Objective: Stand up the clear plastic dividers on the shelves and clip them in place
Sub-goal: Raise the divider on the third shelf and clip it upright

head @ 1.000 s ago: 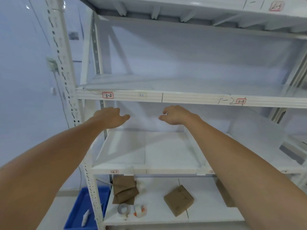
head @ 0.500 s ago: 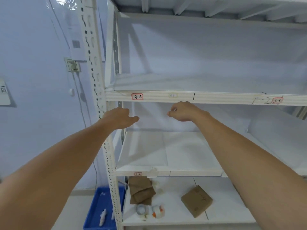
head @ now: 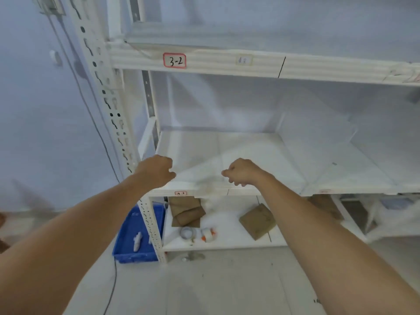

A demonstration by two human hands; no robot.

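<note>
both hands are held over the front edge of the middle shelf (head: 250,155). the left hand (head: 156,170) and the right hand (head: 242,172) are curled, fingers pressed together; whether the clear divider (head: 200,165) is pinched cannot be told. it seems tilted between them, its long axis running from front to back.

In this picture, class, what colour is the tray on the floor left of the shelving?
Blue: the tray shows best in the head view, its only view.

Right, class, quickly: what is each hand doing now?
Left hand: fingers curled shut; whether it holds anything cannot be told.
Right hand: fingers curled shut; the same.
</note>
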